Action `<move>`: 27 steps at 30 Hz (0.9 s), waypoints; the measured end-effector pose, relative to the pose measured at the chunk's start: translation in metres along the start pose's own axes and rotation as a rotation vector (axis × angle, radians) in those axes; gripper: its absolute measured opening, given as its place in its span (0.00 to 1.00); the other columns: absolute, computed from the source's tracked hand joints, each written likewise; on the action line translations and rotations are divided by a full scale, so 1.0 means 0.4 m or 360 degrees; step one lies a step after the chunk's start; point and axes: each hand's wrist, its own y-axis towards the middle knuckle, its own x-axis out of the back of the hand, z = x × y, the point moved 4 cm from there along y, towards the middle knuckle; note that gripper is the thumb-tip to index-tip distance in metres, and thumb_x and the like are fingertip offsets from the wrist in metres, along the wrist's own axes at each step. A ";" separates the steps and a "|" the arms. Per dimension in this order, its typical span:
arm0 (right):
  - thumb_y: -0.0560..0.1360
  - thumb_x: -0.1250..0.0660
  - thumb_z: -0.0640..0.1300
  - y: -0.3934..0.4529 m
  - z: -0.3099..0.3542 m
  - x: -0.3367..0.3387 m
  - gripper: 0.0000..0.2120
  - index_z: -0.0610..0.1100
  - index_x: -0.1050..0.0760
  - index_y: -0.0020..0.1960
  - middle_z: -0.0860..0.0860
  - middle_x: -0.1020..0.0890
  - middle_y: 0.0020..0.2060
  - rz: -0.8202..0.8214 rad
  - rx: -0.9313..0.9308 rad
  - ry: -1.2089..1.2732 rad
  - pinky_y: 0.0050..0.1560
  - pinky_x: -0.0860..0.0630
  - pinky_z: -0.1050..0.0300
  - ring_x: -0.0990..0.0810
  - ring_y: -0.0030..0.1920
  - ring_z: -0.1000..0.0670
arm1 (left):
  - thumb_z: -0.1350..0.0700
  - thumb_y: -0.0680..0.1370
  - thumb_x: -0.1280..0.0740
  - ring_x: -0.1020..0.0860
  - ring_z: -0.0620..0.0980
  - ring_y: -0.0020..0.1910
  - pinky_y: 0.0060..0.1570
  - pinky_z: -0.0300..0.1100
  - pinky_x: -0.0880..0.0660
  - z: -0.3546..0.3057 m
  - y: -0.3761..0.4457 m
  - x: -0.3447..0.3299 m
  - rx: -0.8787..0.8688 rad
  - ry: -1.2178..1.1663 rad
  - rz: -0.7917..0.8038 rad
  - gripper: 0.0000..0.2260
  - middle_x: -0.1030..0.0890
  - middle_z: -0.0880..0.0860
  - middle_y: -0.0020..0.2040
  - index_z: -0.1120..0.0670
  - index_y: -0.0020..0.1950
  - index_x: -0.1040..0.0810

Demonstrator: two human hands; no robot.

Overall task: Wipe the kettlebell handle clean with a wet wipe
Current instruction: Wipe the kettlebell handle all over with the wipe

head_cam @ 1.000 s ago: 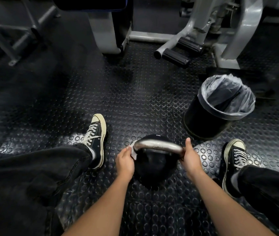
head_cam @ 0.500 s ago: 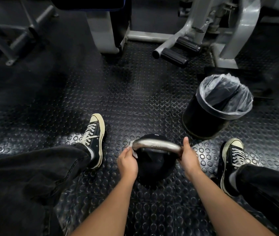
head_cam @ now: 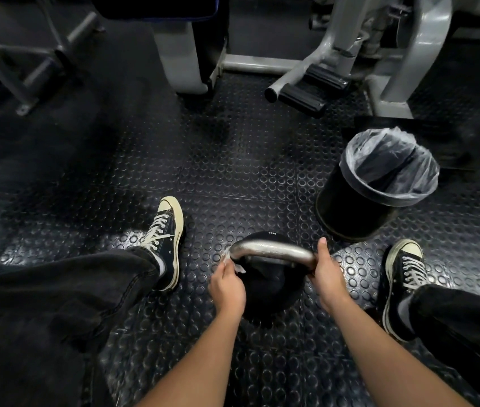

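A commercial gym floor is shown from above, identified by black rubber flooring [head_cam: 233, 160] studded with raised circular dots and laid in square tiles. Grey-painted steel frames of a weight machine [head_cam: 409, 54] are seen at the top, fitted with 2 black padded foot pegs [head_cam: 312, 92], while a darker equipment frame [head_cam: 27, 69] is bolted down at the upper left. A black kettlebell [head_cam: 271, 286] with a bare metal handle [head_cam: 271, 251] is set on the mat, and a black waste bin [head_cam: 359, 201] lined with clear plastic is placed just beyond it, beside the machines.
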 end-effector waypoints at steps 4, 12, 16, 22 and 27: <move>0.55 0.49 0.91 -0.005 0.007 0.004 0.61 0.47 0.23 0.67 0.46 0.19 0.63 0.0000 -0.0005 0.0016 0.73 0.31 0.39 0.22 0.66 0.43 | 0.53 0.85 0.39 0.24 0.57 0.63 0.67 0.51 0.30 -0.005 -0.013 -0.006 -0.0113 0.0089 -0.0041 0.15 0.18 0.56 0.60 0.54 0.67 0.18; 0.57 0.50 0.90 0.014 -0.005 0.003 0.57 0.49 0.21 0.64 0.47 0.18 0.62 -0.0010 -0.0038 0.0001 0.72 0.30 0.38 0.21 0.65 0.43 | 0.52 0.86 0.41 0.22 0.56 0.55 0.54 0.46 0.31 0.004 -0.038 -0.017 -0.0018 0.0035 -0.0039 0.15 0.19 0.55 0.53 0.58 0.61 0.17; 0.56 0.49 0.91 0.018 -0.014 0.004 0.57 0.49 0.19 0.62 0.47 0.16 0.59 0.0012 -0.0052 0.0008 0.71 0.30 0.39 0.19 0.62 0.43 | 0.52 0.85 0.40 0.24 0.56 0.63 0.65 0.47 0.32 0.020 -0.084 -0.037 -0.0059 0.0112 -0.0006 0.16 0.19 0.56 0.60 0.54 0.69 0.21; 0.57 0.48 0.90 0.031 -0.019 0.005 0.57 0.48 0.21 0.65 0.48 0.17 0.61 0.0016 -0.0074 0.0035 0.73 0.31 0.40 0.21 0.65 0.44 | 0.55 0.85 0.41 0.25 0.53 0.56 0.58 0.44 0.33 -0.020 -0.080 -0.053 0.0106 -0.0143 -0.0157 0.15 0.21 0.51 0.53 0.58 0.66 0.19; 0.57 0.49 0.90 0.030 -0.017 -0.003 0.58 0.47 0.21 0.66 0.47 0.18 0.63 0.0016 -0.0037 0.0046 0.73 0.31 0.39 0.21 0.66 0.44 | 0.55 0.85 0.41 0.24 0.55 0.62 0.66 0.47 0.32 -0.024 -0.103 -0.057 0.0168 -0.0150 -0.0122 0.16 0.19 0.55 0.63 0.56 0.69 0.21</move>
